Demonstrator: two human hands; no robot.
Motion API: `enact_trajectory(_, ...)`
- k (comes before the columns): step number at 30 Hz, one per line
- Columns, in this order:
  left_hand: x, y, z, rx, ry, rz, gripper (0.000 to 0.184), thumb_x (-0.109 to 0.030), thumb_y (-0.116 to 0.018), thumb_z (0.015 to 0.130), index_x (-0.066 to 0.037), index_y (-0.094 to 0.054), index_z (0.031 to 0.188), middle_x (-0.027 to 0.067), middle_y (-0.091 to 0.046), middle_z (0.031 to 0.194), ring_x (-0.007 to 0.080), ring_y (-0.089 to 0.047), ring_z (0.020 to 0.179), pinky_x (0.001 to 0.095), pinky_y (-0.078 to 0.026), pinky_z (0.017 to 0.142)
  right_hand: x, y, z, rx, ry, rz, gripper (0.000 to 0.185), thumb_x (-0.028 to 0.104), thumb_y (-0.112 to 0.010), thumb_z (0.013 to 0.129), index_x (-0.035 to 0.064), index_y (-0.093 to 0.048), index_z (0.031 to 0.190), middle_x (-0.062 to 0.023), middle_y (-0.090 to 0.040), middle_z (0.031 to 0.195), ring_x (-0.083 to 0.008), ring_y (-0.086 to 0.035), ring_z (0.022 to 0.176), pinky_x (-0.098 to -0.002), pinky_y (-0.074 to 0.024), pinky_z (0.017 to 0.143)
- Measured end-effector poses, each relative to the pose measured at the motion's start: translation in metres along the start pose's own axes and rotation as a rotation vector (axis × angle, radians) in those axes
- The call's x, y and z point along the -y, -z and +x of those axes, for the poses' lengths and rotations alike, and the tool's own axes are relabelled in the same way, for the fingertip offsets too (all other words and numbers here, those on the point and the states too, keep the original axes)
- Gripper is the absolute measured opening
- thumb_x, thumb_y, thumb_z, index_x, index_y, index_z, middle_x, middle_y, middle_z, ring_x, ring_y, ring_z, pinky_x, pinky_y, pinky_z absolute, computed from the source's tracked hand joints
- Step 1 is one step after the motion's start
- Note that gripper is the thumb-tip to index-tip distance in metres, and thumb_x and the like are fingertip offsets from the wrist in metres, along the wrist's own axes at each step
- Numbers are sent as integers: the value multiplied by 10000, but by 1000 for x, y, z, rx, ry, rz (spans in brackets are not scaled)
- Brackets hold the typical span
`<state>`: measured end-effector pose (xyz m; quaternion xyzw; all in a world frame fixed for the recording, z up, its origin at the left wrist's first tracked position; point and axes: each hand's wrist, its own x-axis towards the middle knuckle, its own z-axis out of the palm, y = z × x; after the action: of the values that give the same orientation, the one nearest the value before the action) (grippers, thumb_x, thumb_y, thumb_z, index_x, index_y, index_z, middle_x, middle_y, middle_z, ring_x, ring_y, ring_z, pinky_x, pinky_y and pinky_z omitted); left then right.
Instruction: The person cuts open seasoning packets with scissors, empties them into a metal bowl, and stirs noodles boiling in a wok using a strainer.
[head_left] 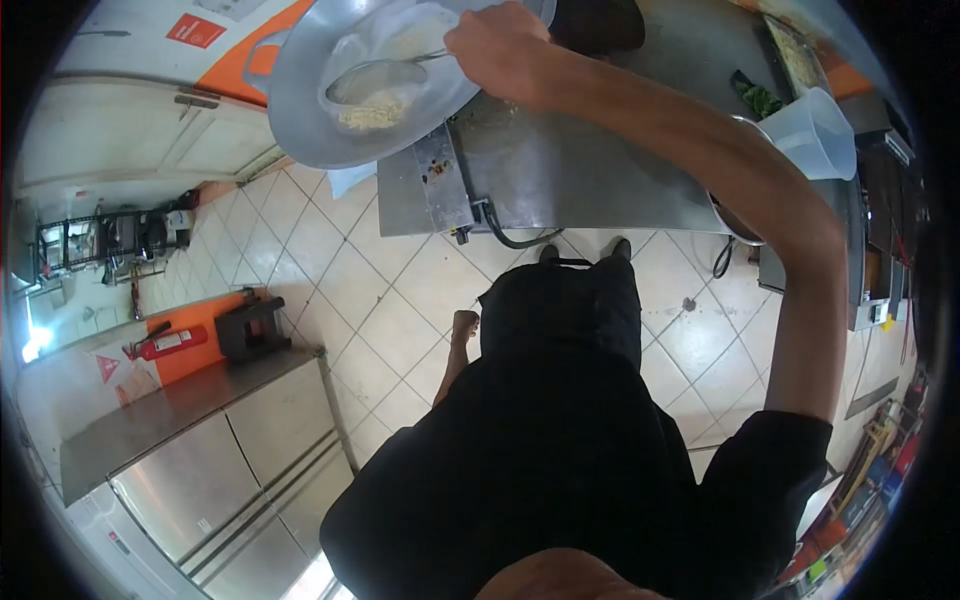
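My right hand reaches over a large silver metal basin, with its fingers closed round the handle of a mesh strainer. The strainer's round head is inside the basin. Pale yellow, crumbly food lies below it, and a whitish layer covers part of the basin's inside. My left hand hangs low beside my body over the tiled floor, curled into a fist. Nothing shows in it.
The basin sits at the left end of a metal counter with a hose at its front edge. A translucent plastic container stands at right, near green leaves. Behind me at left are a steel fridge and a fire extinguisher.
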<state>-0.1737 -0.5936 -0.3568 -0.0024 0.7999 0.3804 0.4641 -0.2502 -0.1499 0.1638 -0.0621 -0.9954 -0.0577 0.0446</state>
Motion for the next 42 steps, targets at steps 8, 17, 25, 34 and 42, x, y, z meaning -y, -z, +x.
enact_trajectory(8,-31,2,7,-18,-20,-249,256,-67,-541,769,-96,-488,520,16,-414,474,109,-389,382,270,-283,349,-12,43,-2,-155,-44,38,150,117,-591,787,77,-713,864,-141,-697,867,-287,-685,824,-407,-538,705)
enact_trajectory(17,2,-8,2,-100,208,-85,202,-49,-560,720,-63,-506,526,32,-428,493,131,-393,401,284,-284,366,-47,-46,32,-507,71,-215,132,96,-563,763,23,-671,778,-185,-670,806,-310,-664,764,-423,-528,669)
enact_trajectory(25,32,-6,-15,-10,40,166,255,-23,-537,729,-85,-432,505,-1,-396,489,107,-363,404,292,-280,365,-45,-23,68,81,-332,26,199,105,-545,808,10,-699,890,-207,-686,912,-334,-678,880,-431,-544,729)
enact_trajectory(34,18,-14,-20,-88,-31,-64,258,-19,-532,730,-76,-427,502,6,-390,488,121,-345,393,303,-274,355,-34,-31,33,-15,-38,170,161,147,-567,799,51,-688,847,-183,-683,855,-346,-675,819,-454,-539,689)
enact_trajectory(42,2,0,7,15,-204,31,246,-23,-539,729,-78,-456,504,13,-389,487,118,-347,392,292,-255,353,-23,2,-23,-306,236,-34,128,161,-613,758,62,-670,817,-132,-663,770,-294,-662,747,-423,-523,608)
